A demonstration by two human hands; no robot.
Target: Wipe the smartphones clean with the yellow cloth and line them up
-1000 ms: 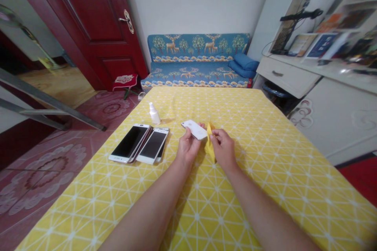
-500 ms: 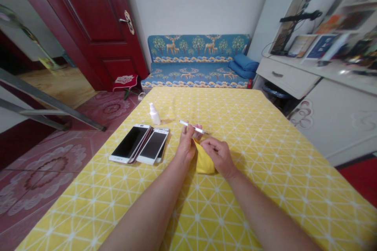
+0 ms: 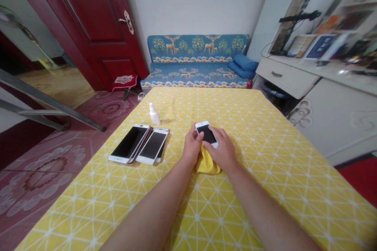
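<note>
A small white phone [image 3: 207, 134] with a dark screen is held face up between both hands above the table. My left hand [image 3: 193, 143] grips its left edge, thumb on the front. My right hand [image 3: 222, 147] holds the right side, and a yellow cloth [image 3: 207, 161] hangs from under its fingers, below the phone. To the left lie a large white phone [image 3: 131, 142] and a smaller white phone [image 3: 153, 146], each resting on another device. Behind them a white spray bottle [image 3: 154, 114] stands upright.
The yellow patterned tablecloth [image 3: 197, 217] covers the table. Beyond its far edge is a blue sofa [image 3: 197, 71]. A white cabinet [image 3: 338, 117] stands at the right, and a metal frame [image 3: 50, 100] and a red stool [image 3: 125, 81] are at the left.
The phone, seen edge-on before, has turned so its screen faces up. My right hand has moved onto its right side, and the cloth has slumped lower.
</note>
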